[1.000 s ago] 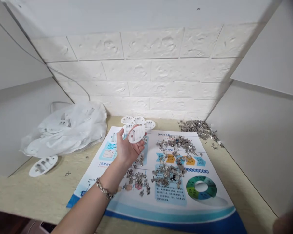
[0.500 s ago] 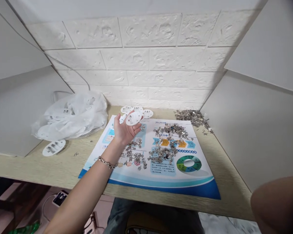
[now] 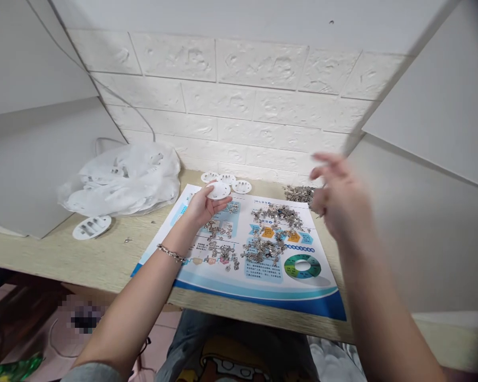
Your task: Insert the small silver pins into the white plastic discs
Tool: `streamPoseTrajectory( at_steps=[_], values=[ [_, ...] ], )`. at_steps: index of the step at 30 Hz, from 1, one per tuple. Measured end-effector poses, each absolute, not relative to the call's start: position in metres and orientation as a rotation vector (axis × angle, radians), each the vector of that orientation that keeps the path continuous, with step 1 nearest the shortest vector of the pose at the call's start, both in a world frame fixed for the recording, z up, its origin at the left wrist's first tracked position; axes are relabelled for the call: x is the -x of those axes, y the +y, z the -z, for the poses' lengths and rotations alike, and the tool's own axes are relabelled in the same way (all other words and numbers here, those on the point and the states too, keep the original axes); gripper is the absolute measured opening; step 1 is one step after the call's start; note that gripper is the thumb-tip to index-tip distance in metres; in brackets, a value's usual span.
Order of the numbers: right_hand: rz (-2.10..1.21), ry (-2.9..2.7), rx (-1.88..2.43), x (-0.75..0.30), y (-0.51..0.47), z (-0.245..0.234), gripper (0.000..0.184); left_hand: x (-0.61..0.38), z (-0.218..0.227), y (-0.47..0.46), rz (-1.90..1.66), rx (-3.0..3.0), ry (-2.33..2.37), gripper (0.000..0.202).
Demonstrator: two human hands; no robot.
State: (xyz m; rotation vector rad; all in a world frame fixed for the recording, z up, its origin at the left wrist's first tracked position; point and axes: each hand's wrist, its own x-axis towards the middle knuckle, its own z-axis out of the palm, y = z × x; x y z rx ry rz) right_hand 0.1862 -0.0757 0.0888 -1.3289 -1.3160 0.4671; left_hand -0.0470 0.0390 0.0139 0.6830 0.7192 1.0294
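Note:
My left hand [image 3: 204, 207] is closed on a white oval plastic plate [image 3: 218, 190], thumb on its edge and fingers under it. Small metal pieces show on similar white plates [image 3: 241, 187] lying just behind. My right hand [image 3: 336, 199] is raised over the right side of the table, and motion smears its fingers. Whether it holds anything I cannot make out. Small silvery metal parts [image 3: 265, 249] lie in loose heaps on a printed sheet [image 3: 258, 294] in front of me. Below and beside my left hand are more metal parts [image 3: 223, 252].
A clear plastic bag [image 3: 123, 180] full of white plates sits at the left, with one loose plate [image 3: 91, 227] before it. Another pile of metal parts [image 3: 298, 194] is near the white brick-patterned wall [image 3: 258, 63]. Grey panels [image 3: 430, 223] close off both sides.
My right hand has come up from the lower right corner to above the table's right side. My left hand still holds the plate, now tipped flatter. The view has shifted slightly.

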Motion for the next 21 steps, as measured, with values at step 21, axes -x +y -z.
streamPoseTrajectory(
  at_steps=[21],
  values=[
    [-1.115,-1.347,1.453,-0.135,-0.046,0.008,0.033,0.037,-0.017,0.009,-0.462,-1.303,0.707,0.047]
  ],
)
